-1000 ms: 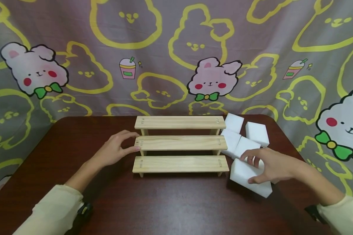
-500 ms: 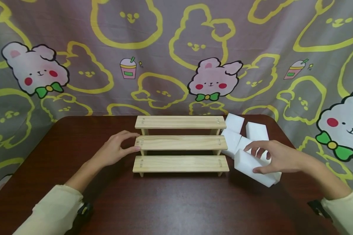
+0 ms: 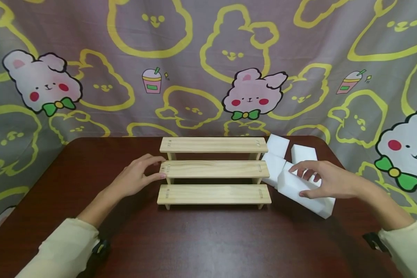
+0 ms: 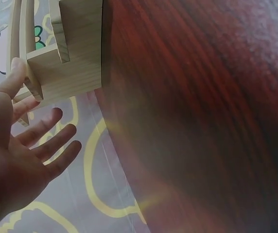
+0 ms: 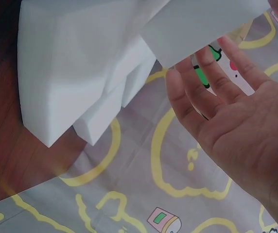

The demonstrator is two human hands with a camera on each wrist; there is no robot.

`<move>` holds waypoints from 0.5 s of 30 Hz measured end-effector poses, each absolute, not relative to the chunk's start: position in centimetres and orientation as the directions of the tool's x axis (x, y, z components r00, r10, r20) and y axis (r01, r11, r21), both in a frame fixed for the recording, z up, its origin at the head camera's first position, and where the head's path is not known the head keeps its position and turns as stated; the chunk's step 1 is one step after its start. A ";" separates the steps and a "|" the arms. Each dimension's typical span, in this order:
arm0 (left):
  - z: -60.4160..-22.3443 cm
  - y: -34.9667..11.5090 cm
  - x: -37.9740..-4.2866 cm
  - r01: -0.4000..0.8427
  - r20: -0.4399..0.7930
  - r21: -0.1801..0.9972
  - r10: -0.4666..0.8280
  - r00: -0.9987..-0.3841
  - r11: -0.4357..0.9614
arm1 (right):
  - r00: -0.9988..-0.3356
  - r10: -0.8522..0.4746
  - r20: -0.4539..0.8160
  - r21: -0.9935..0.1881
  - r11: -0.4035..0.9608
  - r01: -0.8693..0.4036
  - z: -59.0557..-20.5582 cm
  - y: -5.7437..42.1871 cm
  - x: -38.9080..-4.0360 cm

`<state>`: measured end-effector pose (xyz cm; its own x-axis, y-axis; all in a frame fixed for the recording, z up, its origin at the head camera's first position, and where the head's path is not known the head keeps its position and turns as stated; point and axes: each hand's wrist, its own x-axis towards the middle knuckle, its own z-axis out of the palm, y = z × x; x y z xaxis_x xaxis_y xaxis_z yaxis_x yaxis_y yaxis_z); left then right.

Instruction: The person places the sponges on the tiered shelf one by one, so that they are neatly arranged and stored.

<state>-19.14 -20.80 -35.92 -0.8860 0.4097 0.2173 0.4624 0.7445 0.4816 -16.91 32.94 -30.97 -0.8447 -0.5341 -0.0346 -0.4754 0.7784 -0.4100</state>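
Taking the wooden rack [image 3: 213,168] as the mark, a left sleeve [image 3: 62,247] and a right sleeve [image 3: 403,247] come in nearest, either side of the dark table [image 3: 208,239] that stretches out in front of it. To the right of the rack's lowest shelf, the right hand [image 3: 328,179] grips a white block [image 3: 288,185], thumb on its near side and fingers over the far side. Beneath that block, as the right wrist view suggests, lies a lower block [image 5: 56,82]; whether the two touch is hard to make out. At the rack's left end, the left hand [image 3: 137,173] pinches the middle shelf between thumb and forefinger, its other fingers spread. The step in hand seems to be handling the gripped block while the rack is steadied; whether it is being picked up or set down, this moment leaves unclear. I'd judge the next move calls for a firm grip and a level path that doesn't nudge the loose blocks [image 3: 273,168] lying close by the rack's right end, or the separate block [image 3: 303,152] farther right. Behind the rack hangs a patterned curtain [image 3: 191,69].
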 end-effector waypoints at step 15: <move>-36.0 -20.8 -19.3 0.454 0.212 0.513 0.406 -0.889 0.729 | -0.830 -0.549 0.103 -0.399 0.742 -0.540 -30.9 32.8 -17.3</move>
<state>-19.32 -20.81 -35.98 -0.8892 0.4056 0.2115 0.4543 0.7286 0.5126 -17.28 32.81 -30.87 -0.8297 -0.5487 0.1026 -0.5397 0.7416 -0.3986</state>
